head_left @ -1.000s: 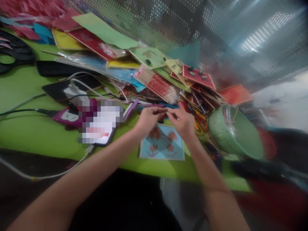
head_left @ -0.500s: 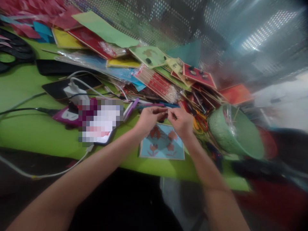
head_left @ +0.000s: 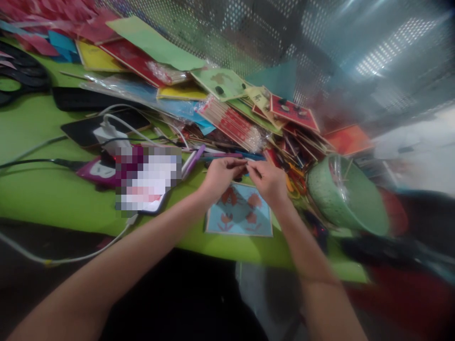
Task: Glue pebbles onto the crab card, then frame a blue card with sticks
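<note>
Meeting by the blue card [head_left: 240, 216], left hand [head_left: 219, 175] and right hand [head_left: 272, 181] pinch fingers [head_left: 236, 162] together, contents unclear.

Two bare hands [head_left: 222, 177] [head_left: 269, 182], one light-blue rectangular card [head_left: 239, 225], four orange flower shapes [head_left: 251, 217] and one round pale-green bowl [head_left: 322, 194] are showing.

Left hand [head_left: 222, 174], right hand [head_left: 269, 179] close together, fingers [head_left: 237, 162] pinched; blue flower card [head_left: 239, 215] near
</note>
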`<state>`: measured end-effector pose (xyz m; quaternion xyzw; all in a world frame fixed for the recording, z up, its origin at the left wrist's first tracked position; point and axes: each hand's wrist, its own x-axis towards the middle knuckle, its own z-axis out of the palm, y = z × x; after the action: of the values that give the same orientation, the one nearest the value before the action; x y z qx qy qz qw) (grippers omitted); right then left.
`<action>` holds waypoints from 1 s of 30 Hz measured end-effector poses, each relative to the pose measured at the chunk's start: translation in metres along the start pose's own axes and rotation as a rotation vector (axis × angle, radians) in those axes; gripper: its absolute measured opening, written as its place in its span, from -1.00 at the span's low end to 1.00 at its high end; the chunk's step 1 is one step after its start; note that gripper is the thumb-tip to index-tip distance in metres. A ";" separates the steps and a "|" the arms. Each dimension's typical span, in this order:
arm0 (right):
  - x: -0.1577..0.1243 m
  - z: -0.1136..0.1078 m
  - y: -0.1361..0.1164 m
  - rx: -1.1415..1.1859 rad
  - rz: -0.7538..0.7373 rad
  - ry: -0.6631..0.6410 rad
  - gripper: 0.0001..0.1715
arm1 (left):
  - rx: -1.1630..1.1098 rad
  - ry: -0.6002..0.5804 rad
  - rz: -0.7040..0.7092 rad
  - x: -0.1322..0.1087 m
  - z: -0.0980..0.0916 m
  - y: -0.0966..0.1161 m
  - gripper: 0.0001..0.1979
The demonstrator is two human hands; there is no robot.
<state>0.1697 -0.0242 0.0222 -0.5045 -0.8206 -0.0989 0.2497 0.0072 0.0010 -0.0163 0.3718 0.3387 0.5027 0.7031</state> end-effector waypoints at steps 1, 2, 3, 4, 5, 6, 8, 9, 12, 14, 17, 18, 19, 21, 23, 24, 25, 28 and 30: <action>0.000 0.001 -0.001 -0.047 -0.020 0.001 -0.73 | 0.004 0.002 0.005 0.000 0.000 0.000 -0.68; 0.000 0.002 -0.002 -0.095 -0.042 0.007 -0.71 | 0.007 0.004 0.010 0.000 0.001 0.000 -0.67; 0.000 0.003 -0.002 -0.144 -0.064 0.019 -0.69 | 0.007 0.006 0.012 0.000 0.001 0.000 -0.65; 0.000 0.005 -0.003 -0.190 -0.085 0.034 -0.67 | 0.004 0.007 0.012 0.000 0.001 0.000 -0.65; 0.000 0.006 -0.003 -0.228 -0.105 0.050 -0.65 | -0.002 0.008 0.010 0.000 0.001 0.001 -0.65; 0.000 0.007 -0.003 -0.254 -0.121 0.068 -0.64 | -0.009 0.009 0.006 0.000 0.002 0.001 -0.65; 0.000 0.009 -0.003 -0.272 -0.140 0.111 -0.65 | -0.019 0.011 0.000 0.001 0.002 0.002 -0.66; 0.000 0.010 -0.003 -0.267 -0.143 0.131 -0.66 | -0.018 0.013 -0.004 0.000 0.003 0.002 -0.66; -0.001 0.009 -0.001 -0.214 -0.112 0.173 -0.72 | -0.016 0.011 -0.017 0.000 0.003 0.002 -0.66; -0.001 0.007 0.000 -0.156 -0.076 0.177 -0.75 | -0.023 0.010 -0.028 0.000 0.003 0.003 -0.67; 0.000 0.004 0.001 -0.042 -0.043 0.141 -0.77 | -0.051 0.018 -0.037 -0.001 0.002 0.005 -0.71; 0.000 0.003 0.002 -0.008 -0.039 0.116 -0.78 | -0.060 0.021 -0.037 0.000 0.002 0.006 -0.73; 0.000 0.002 0.004 0.018 -0.040 0.094 -0.78 | -0.068 0.022 -0.036 0.000 0.002 0.006 -0.75; 0.000 0.002 0.006 0.043 -0.051 0.065 -0.75 | -0.072 0.025 -0.030 0.001 0.001 0.006 -0.77; 0.000 0.004 0.007 0.026 -0.068 0.063 -0.74 | -0.061 0.028 -0.023 0.002 0.001 0.004 -0.76; 0.000 0.005 0.007 0.002 -0.079 0.066 -0.74 | -0.055 0.027 -0.018 0.002 0.001 0.003 -0.74; -0.001 0.006 0.006 -0.027 -0.086 0.067 -0.74 | -0.049 0.024 -0.013 0.003 0.001 0.002 -0.71; -0.001 0.007 0.004 -0.108 -0.094 0.080 -0.75 | -0.025 0.006 0.004 0.003 0.001 0.001 -0.64; -0.001 0.008 0.003 -0.128 -0.088 0.117 -0.76 | -0.004 -0.003 0.009 0.001 0.001 0.002 -0.61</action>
<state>0.1703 -0.0208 0.0147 -0.4764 -0.8179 -0.1913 0.2598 0.0077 0.0025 -0.0146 0.3729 0.3350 0.5061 0.7019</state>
